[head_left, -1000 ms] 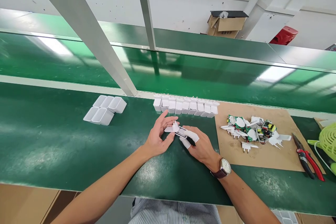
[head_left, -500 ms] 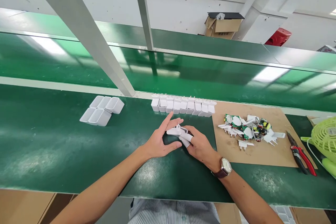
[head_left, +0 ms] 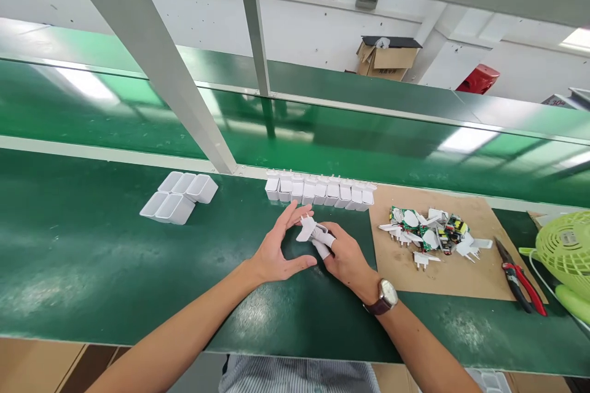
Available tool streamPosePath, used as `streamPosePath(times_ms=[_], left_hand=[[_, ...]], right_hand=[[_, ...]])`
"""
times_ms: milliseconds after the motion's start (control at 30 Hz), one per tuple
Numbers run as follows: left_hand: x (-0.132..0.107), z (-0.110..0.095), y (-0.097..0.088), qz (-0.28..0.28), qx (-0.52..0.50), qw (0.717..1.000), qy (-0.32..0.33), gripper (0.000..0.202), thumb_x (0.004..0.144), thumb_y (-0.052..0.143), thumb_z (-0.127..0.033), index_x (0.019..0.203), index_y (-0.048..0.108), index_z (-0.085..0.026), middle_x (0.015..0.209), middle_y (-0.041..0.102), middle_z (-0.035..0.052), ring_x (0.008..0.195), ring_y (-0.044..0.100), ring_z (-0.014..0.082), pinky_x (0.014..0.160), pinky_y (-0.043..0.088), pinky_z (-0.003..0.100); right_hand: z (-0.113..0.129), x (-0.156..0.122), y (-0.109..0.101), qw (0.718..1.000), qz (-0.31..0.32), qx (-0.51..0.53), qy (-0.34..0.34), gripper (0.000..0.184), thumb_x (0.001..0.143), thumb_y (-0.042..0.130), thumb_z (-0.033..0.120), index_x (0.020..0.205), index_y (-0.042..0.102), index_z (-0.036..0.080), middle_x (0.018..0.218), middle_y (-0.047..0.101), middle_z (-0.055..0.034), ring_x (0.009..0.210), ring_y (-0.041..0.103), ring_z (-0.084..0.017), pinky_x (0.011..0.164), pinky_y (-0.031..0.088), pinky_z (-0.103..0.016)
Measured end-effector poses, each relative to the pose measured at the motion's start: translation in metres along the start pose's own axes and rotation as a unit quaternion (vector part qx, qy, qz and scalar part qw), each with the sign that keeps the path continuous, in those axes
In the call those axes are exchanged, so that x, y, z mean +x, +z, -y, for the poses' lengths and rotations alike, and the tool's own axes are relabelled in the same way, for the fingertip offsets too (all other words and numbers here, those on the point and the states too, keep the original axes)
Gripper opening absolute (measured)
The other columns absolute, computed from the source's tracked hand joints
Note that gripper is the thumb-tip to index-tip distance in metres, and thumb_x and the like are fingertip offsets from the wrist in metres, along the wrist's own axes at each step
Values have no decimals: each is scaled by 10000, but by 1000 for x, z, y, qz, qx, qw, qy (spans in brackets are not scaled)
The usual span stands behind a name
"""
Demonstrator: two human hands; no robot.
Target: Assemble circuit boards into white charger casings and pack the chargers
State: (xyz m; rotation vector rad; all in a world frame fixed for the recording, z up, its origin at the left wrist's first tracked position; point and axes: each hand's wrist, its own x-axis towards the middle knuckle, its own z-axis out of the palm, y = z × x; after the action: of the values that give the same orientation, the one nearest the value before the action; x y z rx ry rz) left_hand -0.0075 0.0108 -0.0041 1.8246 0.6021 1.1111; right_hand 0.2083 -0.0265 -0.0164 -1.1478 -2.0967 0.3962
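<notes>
My right hand, with white covers on its fingertips, pinches a white plug piece with its pins pointing away from me. My left hand is beside it, thumb and fingers spread around the near side of the plug piece. Whether its fingertips touch the piece I cannot tell. Just beyond both hands stands a row of white adapter housings with plug parts on top. Several open white housings sit together to the left.
On a brown board at right lies a pile of circuit boards and plug parts. Red-handled pliers rest by its right edge, near a green fan. A grey post rises at the bench's back edge.
The plug piece has turned in my right hand, its broad end now angled toward my left hand. My left hand stays spread beside it. The view has shifted slightly.
</notes>
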Motion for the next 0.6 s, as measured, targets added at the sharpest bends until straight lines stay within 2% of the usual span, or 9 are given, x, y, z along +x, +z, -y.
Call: streamPosePath(times_ms=[167,333,467,600], left_hand=[[1,-2,-1,-21,-7,1000,-13,1097,812,858,-345,1639,137,-353,1621,349,203,1363,557,387,1092,488,565],[1,-5,1,-22,10,1000,-6,1078,817,854,-322,1632,151,-370,1593,377,187,1327,580,364,1079,503,566],[1,-5,1,-20,25,999,-9,1070,832,841,-313,1633,133,-374,1588,379,184,1309,592,347,1067,518,562],[0,-2,0,-15,28,999,-23,1076,832,843,-318,1631,126,-381,1587,372,185,1305,594,344,1067,516,558]], right_hand=[[0,1,5,999,-16,-25,25,432,1014,493,199,1443,488,250,1275,645,-125,1136,666,-263,898,620,-399],[-2,2,5,999,-21,-39,-12,421,1013,473,179,1430,493,234,1187,641,-129,1041,670,-251,816,628,-378],[-3,-1,9,998,-54,-35,-13,426,1009,504,195,1434,475,222,1241,642,-140,1097,672,-257,825,637,-375],[-2,-3,13,998,-60,-7,8,330,1009,516,222,1335,566,220,1249,662,-137,1096,684,-252,852,638,-392]])
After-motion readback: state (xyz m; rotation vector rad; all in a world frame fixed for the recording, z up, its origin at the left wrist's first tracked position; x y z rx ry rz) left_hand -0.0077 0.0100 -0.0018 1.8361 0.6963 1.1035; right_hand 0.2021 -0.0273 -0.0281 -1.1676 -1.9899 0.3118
